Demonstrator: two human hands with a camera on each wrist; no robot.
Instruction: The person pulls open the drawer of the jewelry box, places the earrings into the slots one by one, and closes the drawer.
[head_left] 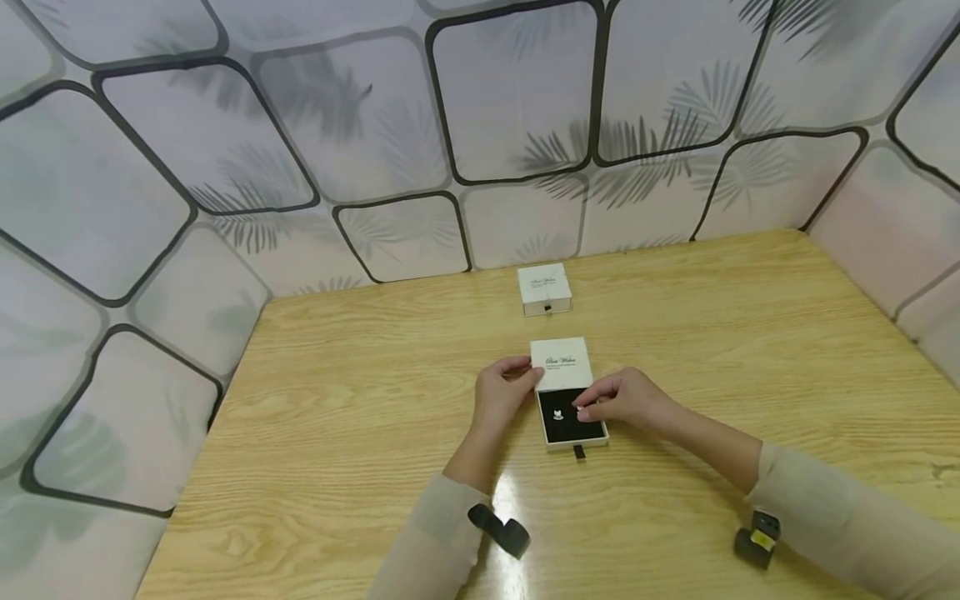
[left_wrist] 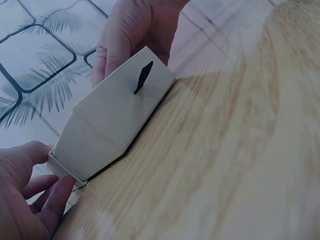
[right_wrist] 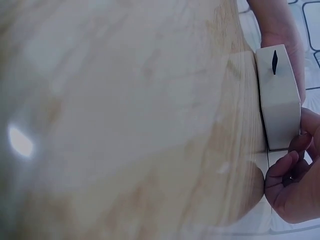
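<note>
A white jewelry box [head_left: 562, 363] with "Best Wishes" print lies on the table, its drawer [head_left: 573, 445] slid out toward me. Black foam fills the drawer, and a small silver earring [head_left: 558, 415] sits on its left side. My left hand [head_left: 502, 395] grips the box sleeve at its left edge, thumb over the top. Over the drawer's right half, my right hand [head_left: 626, 402] pinches a second small silver earring [head_left: 580, 408] at the foam, mostly covered by the fingertips. From the left wrist view, the drawer front [left_wrist: 120, 110] with its black ribbon tab [left_wrist: 143, 77] hides the foam.
Behind the open box, a second white box [head_left: 544, 287] stands closed near the back of the wooden table [head_left: 360, 400]. Patterned fabric walls [head_left: 517, 92] border the table at the back and sides. Both forearms carry strapped black cameras.
</note>
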